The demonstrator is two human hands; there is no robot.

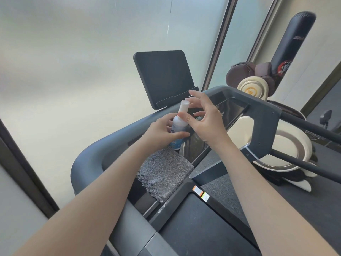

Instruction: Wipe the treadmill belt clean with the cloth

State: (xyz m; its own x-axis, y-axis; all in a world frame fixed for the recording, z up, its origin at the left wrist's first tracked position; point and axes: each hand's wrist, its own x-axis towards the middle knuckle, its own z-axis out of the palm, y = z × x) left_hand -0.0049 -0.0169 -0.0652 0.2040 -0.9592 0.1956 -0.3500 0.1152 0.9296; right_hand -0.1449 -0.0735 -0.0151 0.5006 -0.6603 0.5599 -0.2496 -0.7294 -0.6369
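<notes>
support: treadmill console (88, 159), grey and curvy | on it: fluffy grey cloth (164, 172) sat on the near edge, one corner hanging toward the belt (199, 228) | screen (163, 78) stood at the far edge | floor (323, 191): massage chair (287, 150) and punching bag (293, 39) stood off right

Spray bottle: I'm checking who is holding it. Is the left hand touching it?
Touching. The head view shows the left hand wrapped round the spray bottle, with the thumb lying across its front.
</notes>
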